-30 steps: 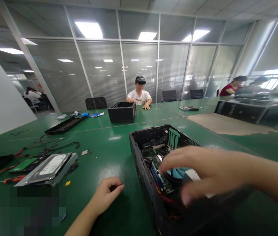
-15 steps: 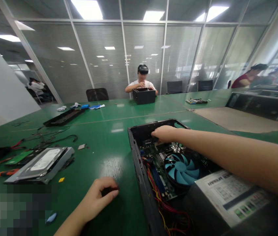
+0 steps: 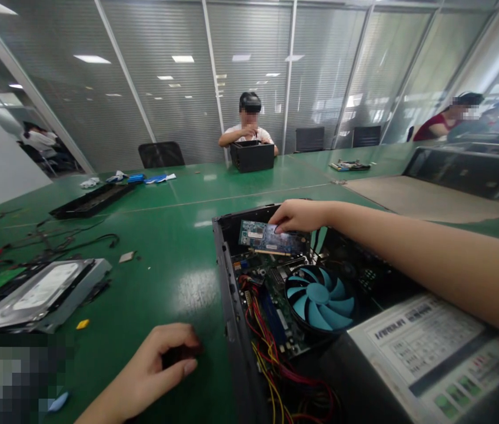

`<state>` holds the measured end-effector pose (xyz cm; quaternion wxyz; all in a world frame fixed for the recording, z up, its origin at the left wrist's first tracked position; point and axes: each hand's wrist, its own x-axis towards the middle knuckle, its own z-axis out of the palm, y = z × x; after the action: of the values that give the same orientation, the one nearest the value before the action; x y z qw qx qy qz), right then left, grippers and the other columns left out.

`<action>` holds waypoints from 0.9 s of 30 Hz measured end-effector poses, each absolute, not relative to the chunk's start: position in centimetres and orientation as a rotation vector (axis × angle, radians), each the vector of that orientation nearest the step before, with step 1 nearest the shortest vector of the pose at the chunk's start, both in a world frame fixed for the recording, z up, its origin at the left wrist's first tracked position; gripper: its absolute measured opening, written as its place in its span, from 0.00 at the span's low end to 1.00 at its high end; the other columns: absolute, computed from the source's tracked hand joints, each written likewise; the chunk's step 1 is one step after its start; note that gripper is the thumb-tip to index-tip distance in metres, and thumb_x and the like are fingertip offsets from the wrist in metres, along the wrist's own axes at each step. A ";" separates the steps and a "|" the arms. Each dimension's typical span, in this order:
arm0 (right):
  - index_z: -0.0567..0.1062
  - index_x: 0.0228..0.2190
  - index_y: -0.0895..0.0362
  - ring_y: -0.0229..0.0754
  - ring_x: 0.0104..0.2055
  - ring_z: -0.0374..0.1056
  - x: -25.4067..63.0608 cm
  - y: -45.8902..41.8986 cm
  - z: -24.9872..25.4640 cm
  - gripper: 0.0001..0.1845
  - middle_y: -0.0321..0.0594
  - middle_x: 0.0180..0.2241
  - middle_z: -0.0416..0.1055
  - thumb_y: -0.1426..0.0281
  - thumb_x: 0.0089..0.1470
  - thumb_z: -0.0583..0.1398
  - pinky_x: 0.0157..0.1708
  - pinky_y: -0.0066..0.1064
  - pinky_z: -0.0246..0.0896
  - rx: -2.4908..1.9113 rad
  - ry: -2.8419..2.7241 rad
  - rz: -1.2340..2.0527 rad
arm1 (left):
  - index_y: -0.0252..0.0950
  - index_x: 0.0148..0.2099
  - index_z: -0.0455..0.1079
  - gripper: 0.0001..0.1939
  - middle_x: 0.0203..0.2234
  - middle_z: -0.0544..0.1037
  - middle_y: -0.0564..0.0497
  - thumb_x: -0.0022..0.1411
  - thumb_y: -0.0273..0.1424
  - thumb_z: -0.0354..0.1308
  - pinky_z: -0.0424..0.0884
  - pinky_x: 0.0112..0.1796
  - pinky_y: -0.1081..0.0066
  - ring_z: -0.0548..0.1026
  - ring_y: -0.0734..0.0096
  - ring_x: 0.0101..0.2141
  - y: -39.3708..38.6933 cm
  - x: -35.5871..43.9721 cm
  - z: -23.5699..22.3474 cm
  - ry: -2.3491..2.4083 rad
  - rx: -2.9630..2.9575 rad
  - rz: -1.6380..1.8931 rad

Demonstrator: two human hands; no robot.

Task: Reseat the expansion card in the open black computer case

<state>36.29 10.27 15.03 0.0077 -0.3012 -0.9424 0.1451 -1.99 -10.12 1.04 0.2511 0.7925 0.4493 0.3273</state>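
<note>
My right hand (image 3: 300,215) pinches the upper edge of an expansion card (image 3: 271,237), its gold contact strip facing down. The card is held up, slightly tilted, over the motherboard inside an open black computer case (image 3: 227,282). Below it sits a cooling fan (image 3: 320,297) with light blue blades, and nearer me is a power supply (image 3: 435,347) with a white label. My left hand (image 3: 156,365) rests on the green table left of the case, fingers loosely curled, thumb apart, holding nothing. Red and yellow cables (image 3: 267,353) run along the inner left side of the case.
A hard drive (image 3: 46,294) in a metal bracket lies at the left, near a yellow piece (image 3: 82,324) and loose cables. Farther back is a long black panel (image 3: 93,200). Across the table a person (image 3: 249,132) works in a black box (image 3: 253,156). Cardboard (image 3: 430,197) lies at the right.
My right hand has come up with the expansion card, which was hidden before and now shows above the motherboard. My left hand stays on the table. The view has shifted slightly.
</note>
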 end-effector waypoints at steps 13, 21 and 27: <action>0.80 0.42 0.61 0.52 0.43 0.74 32.4 8.7 13.4 0.15 0.55 0.39 0.77 0.72 0.51 0.61 0.43 0.38 0.66 -1.471 -2.988 -0.454 | 0.45 0.37 0.80 0.09 0.36 0.81 0.50 0.51 0.37 0.68 0.71 0.42 0.69 0.77 0.60 0.39 -11.2 -0.3 2.2 1.358 1.931 0.946; 0.81 0.40 0.62 0.55 0.45 0.74 30.7 7.4 14.1 0.12 0.58 0.40 0.77 0.71 0.55 0.62 0.44 0.39 0.67 -1.557 -2.925 -0.537 | 0.40 0.42 0.76 0.09 0.39 0.80 0.49 0.59 0.35 0.62 0.70 0.46 0.67 0.76 0.60 0.43 -10.2 -1.9 1.6 1.246 2.164 0.664; 0.74 0.55 0.50 0.48 0.47 0.73 36.6 -3.6 21.0 0.37 0.43 0.48 0.76 0.45 0.47 0.65 0.46 0.34 0.67 -1.100 -2.992 0.308 | 0.37 0.37 0.75 0.09 0.33 0.79 0.49 0.61 0.36 0.58 0.69 0.42 0.67 0.76 0.63 0.37 -10.2 -0.8 3.2 1.230 2.182 0.588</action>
<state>36.58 -3.60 21.05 -0.0306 -0.3434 -0.9338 0.0960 -0.82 -10.19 3.18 0.2806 0.8139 0.4590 0.2193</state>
